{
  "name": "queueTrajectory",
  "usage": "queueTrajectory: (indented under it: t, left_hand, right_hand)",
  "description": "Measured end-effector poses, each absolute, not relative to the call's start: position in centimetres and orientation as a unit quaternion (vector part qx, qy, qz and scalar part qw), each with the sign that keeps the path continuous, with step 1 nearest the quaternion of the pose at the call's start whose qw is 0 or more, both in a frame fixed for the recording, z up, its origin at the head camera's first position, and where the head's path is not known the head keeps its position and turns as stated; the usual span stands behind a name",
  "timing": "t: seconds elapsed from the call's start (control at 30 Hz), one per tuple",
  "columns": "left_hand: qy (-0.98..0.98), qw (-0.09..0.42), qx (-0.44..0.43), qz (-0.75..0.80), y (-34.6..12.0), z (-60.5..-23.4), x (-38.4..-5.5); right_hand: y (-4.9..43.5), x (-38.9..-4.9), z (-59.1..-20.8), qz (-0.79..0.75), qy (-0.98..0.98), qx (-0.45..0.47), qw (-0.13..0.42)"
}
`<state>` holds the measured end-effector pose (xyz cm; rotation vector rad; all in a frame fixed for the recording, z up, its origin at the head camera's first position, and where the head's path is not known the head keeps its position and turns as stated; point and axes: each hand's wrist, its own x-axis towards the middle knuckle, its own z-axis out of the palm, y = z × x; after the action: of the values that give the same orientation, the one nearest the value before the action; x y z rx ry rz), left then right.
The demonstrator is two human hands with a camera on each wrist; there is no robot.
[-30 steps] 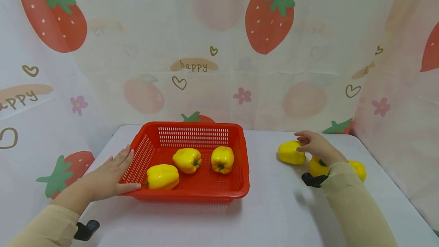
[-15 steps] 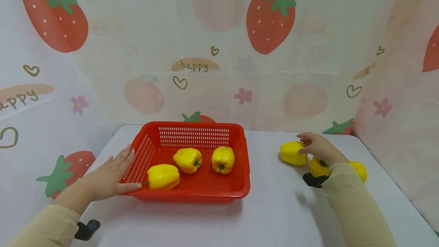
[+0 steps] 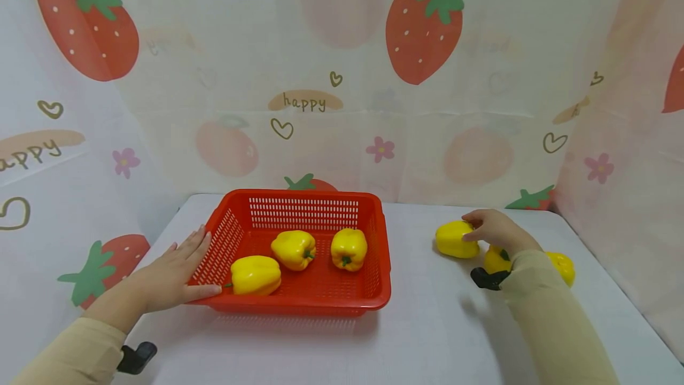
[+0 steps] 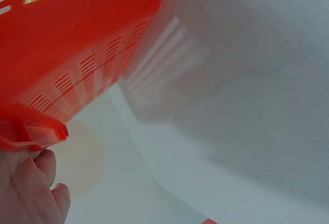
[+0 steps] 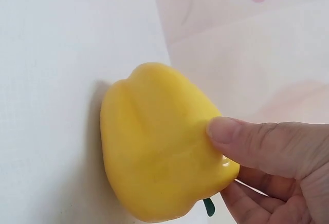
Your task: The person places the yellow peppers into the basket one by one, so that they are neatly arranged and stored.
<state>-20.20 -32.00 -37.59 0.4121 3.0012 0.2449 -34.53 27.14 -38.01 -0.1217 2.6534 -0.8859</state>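
Observation:
My left hand (image 3: 168, 281) lies at the left front corner of a red plastic basket (image 3: 304, 303), fingers straight along the side rim and thumb on the front rim. From the left wrist view, the hand (image 4: 33, 188) shows just below the basket's rim. On the right, my right hand (image 3: 494, 230) holds a yellow bell pepper (image 3: 453, 240). The right wrist view shows the thumb pressed on this pepper (image 5: 154, 142), near its green stem, with the other fingers behind it. A second yellow pepper (image 3: 496, 259) is partly hidden below the right hand.
Inside the basket are three yellow peppers, at front left (image 3: 255, 275), middle (image 3: 294, 250) and right (image 3: 348, 249). Another pepper (image 3: 563, 267) lies beyond the right sleeve, partly covered. A strawberry-print curtain (image 3: 342, 153) encloses the white table (image 3: 427, 325).
The right hand's fingers have come down onto the top of the pepper and closed on it. The left hand and basket have stayed in place.

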Motion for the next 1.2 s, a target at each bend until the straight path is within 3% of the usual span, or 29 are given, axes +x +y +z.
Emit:
queueTrajectory:
  t: [1.2]
  left_hand:
    - [0.986, 0.046, 0.141, 0.081, -32.2, -37.7, -20.2]
  right_hand:
    - [24.8, -33.7, -40.1, -0.325, 0.923, -0.129, 0.162]
